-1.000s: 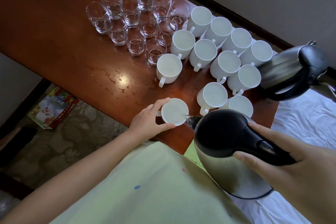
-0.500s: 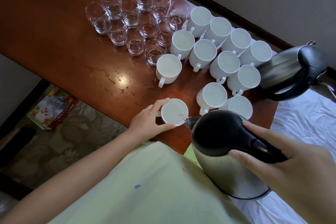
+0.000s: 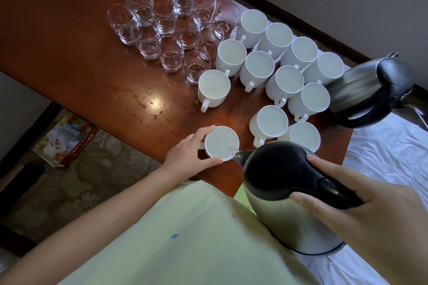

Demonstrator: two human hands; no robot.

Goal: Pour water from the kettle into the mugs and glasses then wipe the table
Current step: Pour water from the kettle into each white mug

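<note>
- at the table's near edge, about six o'clock, the white ceramic mug being filled point(image 3: 221, 143) sits close to the lip of the reddish-brown wooden table point(image 3: 69, 48); a thin stream runs into it from the spout of the steel kettle with a black lid and handle point(image 3: 284, 190), tilted at its four o'clock.
- the left hand point(image 3: 187, 157) cups the mug, thumb and fingers curved round its rim; the right hand point(image 3: 361, 203) wraps the kettle's handle.
- risk: the stream lands just inside the mug's near rim, so a small wobble could send water onto the table edge and the pale yellow cloth point(image 3: 185, 238) below.
- risk: the mug looks fairly full; pouring on may overflow onto the steadying fingers.
- spilled droplets point(image 3: 154, 105) already lie at ten o'clock, for wiping later.
- at one o'clock stand the other white mugs point(image 3: 284, 82); at eleven, the clear glasses point(image 3: 171, 30); at two, a second steel kettle point(image 3: 368, 90).
- no brand shows on either kettle; the colourful booklet on the floor point(image 3: 64, 141) at nine o'clock bears print too small to read.
</note>
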